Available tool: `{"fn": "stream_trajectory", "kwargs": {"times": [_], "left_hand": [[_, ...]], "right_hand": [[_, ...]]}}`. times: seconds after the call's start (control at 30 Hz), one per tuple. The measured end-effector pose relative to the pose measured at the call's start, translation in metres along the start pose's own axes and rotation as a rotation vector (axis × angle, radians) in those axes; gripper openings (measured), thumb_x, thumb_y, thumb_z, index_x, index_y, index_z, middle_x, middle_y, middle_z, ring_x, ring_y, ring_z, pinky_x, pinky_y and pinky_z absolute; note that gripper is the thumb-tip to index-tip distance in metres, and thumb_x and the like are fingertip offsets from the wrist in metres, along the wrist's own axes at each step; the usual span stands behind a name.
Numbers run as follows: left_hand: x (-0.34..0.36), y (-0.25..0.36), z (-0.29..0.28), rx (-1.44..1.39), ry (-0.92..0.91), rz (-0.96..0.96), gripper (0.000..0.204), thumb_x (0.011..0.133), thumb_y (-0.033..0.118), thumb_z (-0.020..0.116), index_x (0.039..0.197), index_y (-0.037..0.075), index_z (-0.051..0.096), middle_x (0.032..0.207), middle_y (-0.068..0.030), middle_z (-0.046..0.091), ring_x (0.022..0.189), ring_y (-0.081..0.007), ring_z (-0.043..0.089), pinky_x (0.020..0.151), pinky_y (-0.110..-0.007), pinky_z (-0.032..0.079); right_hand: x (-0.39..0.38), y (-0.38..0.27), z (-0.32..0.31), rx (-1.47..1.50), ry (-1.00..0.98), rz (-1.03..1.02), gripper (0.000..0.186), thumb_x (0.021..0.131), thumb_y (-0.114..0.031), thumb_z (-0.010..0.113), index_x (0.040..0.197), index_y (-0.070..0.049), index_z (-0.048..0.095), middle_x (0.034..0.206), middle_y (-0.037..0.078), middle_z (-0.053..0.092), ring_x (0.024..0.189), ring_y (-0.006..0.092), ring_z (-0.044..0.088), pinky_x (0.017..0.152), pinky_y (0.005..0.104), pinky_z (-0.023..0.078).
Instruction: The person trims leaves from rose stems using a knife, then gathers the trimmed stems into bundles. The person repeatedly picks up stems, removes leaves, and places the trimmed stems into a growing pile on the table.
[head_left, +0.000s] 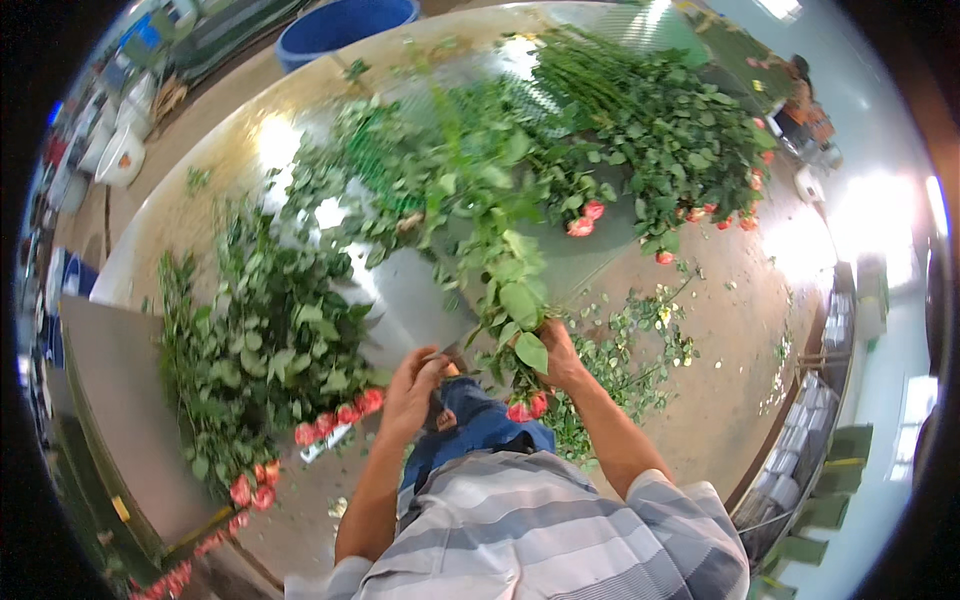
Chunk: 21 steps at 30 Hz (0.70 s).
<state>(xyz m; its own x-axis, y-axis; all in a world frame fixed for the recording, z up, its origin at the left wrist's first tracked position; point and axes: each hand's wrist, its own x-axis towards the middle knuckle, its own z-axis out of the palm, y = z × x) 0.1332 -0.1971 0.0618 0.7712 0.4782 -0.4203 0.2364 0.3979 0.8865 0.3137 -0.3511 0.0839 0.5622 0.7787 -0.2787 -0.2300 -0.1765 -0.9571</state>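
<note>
My right hand (558,355) is closed round the leafy stems of a small bunch of roses (510,290). Its pink-red blooms (527,407) hang toward my body, and the stems run away over the table. My left hand (415,385) is closed in a pinch, a short way left of that bunch; what is between its fingers, if anything, is too small to make out. Beside it on the left lies a pile of roses (260,340) with blooms toward me. A larger heap of roses (670,140) rests at the far right, stems pointing away.
The metal table (400,290) has loose leafy stems (370,160) across its middle. Cut leaves (630,360) litter the floor at right. A blue tub (345,30) stands beyond the table, a white bucket (120,157) at far left. Another person (800,105) is at far right.
</note>
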Motion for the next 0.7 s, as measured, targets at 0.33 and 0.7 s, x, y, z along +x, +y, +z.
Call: {"fn": "stream_trajectory", "kwargs": {"times": [0.33,0.7], "left_hand": [[-0.019,0.024,0.001,-0.368,0.655,0.028,0.038,0.079,0.017,0.068,0.111,-0.001,0.058,0.108,-0.0067,0.059,0.095,-0.0162,0.056,0.081,-0.030,0.046],[-0.137,0.047,-0.049,-0.052,1.434,0.058,0.044,0.079,0.027,0.070,0.108,-0.003,0.058,0.104,-0.0052,0.060,0.093,-0.0144,0.054,0.083,-0.029,0.042]], "right_hand": [[0.021,-0.045,0.081,-0.736,-0.462,-0.411,0.029,0.074,-0.020,0.065,0.098,-0.004,0.063,0.099,0.016,0.062,0.096,0.0312,0.058,0.083,0.0372,0.046],[0.312,0.015,-0.198,-1.569,0.259,0.176,0.079,0.077,-0.040,0.063,0.137,-0.001,0.029,0.128,0.027,0.044,0.116,0.0411,0.045,0.098,0.0440,0.038]]}}
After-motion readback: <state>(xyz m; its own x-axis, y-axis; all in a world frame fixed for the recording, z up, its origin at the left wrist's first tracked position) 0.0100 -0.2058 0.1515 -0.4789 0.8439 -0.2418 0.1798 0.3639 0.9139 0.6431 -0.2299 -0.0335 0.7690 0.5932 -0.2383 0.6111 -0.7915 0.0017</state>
